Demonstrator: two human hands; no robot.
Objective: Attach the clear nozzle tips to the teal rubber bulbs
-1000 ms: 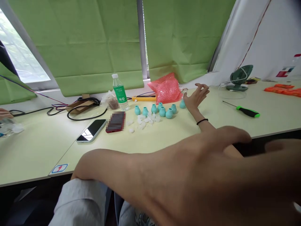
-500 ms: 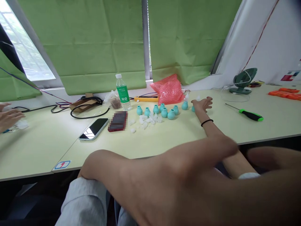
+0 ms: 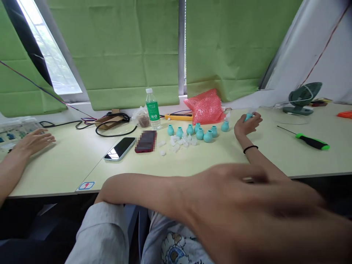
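The small blue-green pot (image 3: 248,116) could have dropped and rolled across the tabletop (image 3: 176,165) if the right hand (image 3: 245,126) pinched too loosely. Its fingers were bent around that pot, right of the other pots (image 3: 208,136). The left hand (image 3: 239,205) looked too blurry to tell how open.

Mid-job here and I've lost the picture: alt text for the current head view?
A person's right hand grips a small teal pot at a pale table, while the blurred left hand looms in the foreground. More teal pots stand near scattered whitish pieces, before a red bubble-wrap pouch. A screwdriver lies to the right; another person's hand appears far left.
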